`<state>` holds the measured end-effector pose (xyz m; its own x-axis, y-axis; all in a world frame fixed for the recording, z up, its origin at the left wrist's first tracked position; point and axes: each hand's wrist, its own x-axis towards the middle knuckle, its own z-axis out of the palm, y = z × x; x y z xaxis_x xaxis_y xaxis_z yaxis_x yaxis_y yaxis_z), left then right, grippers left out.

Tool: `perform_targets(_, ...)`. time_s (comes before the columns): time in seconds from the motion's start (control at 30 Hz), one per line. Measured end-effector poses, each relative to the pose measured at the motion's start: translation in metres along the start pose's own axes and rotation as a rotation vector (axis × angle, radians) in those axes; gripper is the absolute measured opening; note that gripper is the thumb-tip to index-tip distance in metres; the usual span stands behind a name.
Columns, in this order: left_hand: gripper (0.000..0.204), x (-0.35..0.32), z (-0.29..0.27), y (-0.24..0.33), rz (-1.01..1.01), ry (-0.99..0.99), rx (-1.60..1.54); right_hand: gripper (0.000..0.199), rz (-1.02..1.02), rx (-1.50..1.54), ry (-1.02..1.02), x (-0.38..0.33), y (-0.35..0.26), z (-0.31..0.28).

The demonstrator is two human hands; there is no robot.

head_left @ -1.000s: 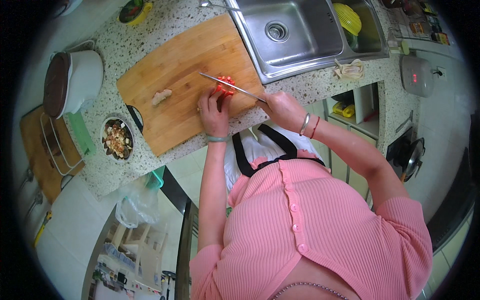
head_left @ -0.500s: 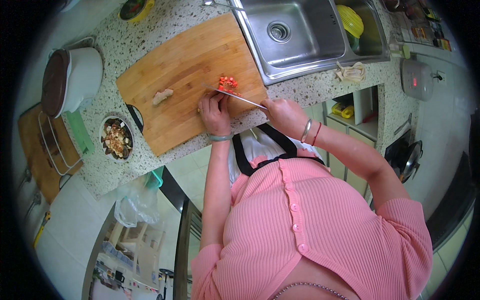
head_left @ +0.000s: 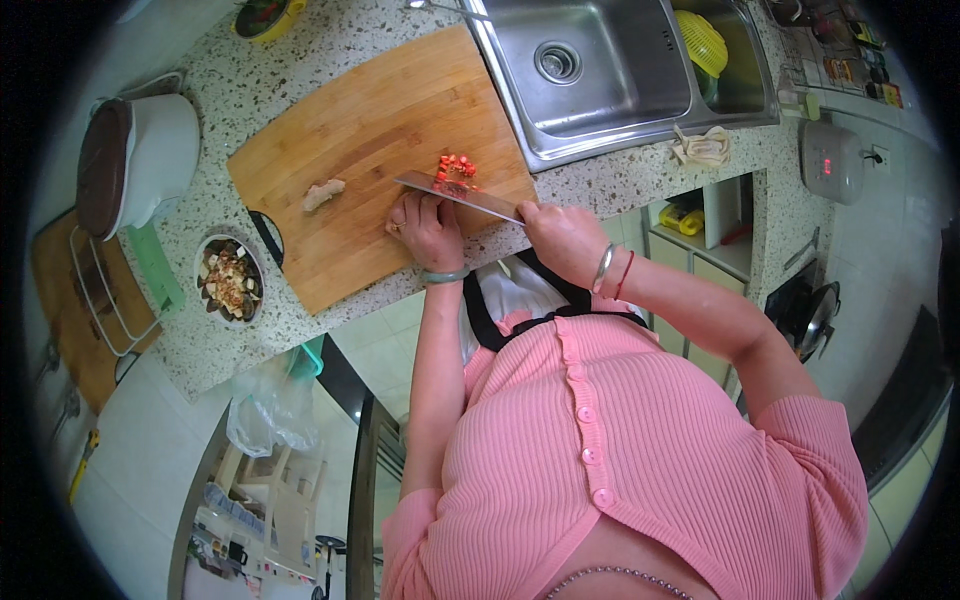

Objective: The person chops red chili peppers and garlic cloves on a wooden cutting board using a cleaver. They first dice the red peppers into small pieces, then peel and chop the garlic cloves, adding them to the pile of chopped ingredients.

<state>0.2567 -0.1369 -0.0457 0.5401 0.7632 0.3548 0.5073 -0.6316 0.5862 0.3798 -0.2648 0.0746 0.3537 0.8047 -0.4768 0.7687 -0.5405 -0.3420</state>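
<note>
Head view, two hands (head_left: 430, 230), one knife (head_left: 460, 195), several red bits (head_left: 457, 164), one board (head_left: 350, 120)

The knife (head_left: 478, 201) has come nearer the person's body, and its blade, seen thin and almost edge-on a second ago, is now tilted so that its broad face shows. The left hand (head_left: 428, 230) has drawn back slightly, its fingertips lower than before. The chopped red pepper pieces (head_left: 458, 164), partly behind the blade a second ago, now show more openly beyond it.
</note>
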Motion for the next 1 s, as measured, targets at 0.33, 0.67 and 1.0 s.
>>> perform_targets(0.33,0.012,-0.003,0.001,-0.002,0.004,-0.009,0.053,0.012,0.011,0.044,-0.004,0.0,0.005,-0.004)
perform_targets(0.67,0.013,-0.004,0.003,-0.004,0.017,0.0,0.075,0.014,0.001,0.077,0.009,0.001,0.016,0.001)
perform_targets(1.0,0.013,0.002,-0.002,0.004,0.035,0.015,0.071,0.022,0.024,0.137,0.001,-0.001,0.021,0.004)
